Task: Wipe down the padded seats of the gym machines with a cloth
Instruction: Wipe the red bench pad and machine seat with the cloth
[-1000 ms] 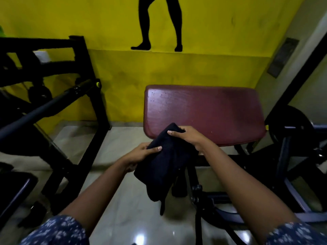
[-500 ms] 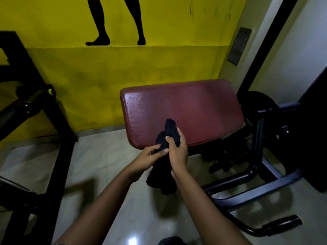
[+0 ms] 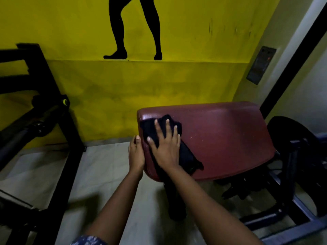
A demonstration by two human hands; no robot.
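Cloth (image 3: 186, 157) now atop maroon seat (image 3: 224, 138)

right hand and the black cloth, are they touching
Touching. The head view shows the right hand flat on the black cloth, straight fingers spread over it, pressing it onto the maroon seat pad.

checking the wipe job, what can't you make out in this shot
- Head view: pad surface beneath the cloth and right hand, covered by them.
- Head view: fingers of the left hand, behind the pad's left edge.
- Head view: wall panel markings, too small and dim.
- Head view: black rack, cut off at the left edge.
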